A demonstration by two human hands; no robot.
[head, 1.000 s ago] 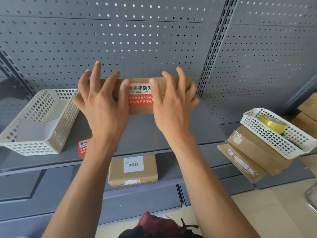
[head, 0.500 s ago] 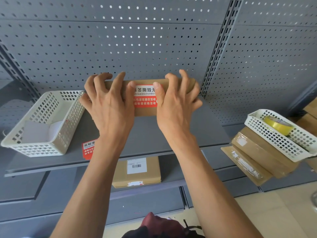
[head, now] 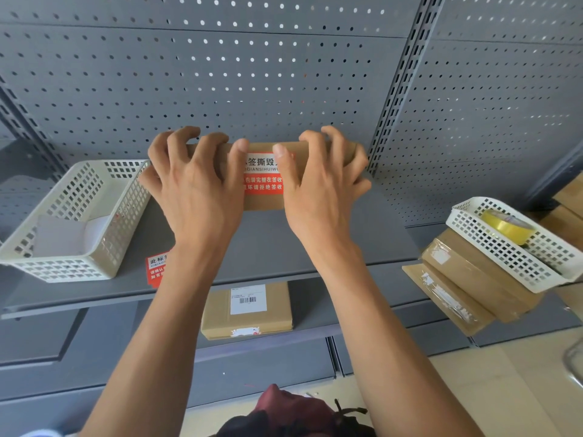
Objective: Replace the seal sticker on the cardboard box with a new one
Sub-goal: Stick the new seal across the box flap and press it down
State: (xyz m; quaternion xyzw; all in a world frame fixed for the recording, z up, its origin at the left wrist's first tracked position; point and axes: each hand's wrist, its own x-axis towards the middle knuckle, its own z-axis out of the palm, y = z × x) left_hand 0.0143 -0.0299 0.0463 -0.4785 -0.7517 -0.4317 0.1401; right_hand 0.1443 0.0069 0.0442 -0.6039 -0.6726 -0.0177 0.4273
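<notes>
Grey pegboard shelving behind. Since a second ago, curled both hands, left hand point(head: 197, 187) and right hand point(head: 318, 190), over cardboard box point(head: 268, 175) at twelve o'clock, gripping it; seal sticker point(head: 263, 176) pressed on, probably done.

Bright, even daylight; edges bowed, right corner perhaps blurred

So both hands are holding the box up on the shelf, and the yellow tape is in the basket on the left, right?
Not quite. The yellow tape sits in the basket on the right, as the head view shows. The basket on the left holds white paper. The left hand and right hand do both hold the box on the shelf.
</notes>
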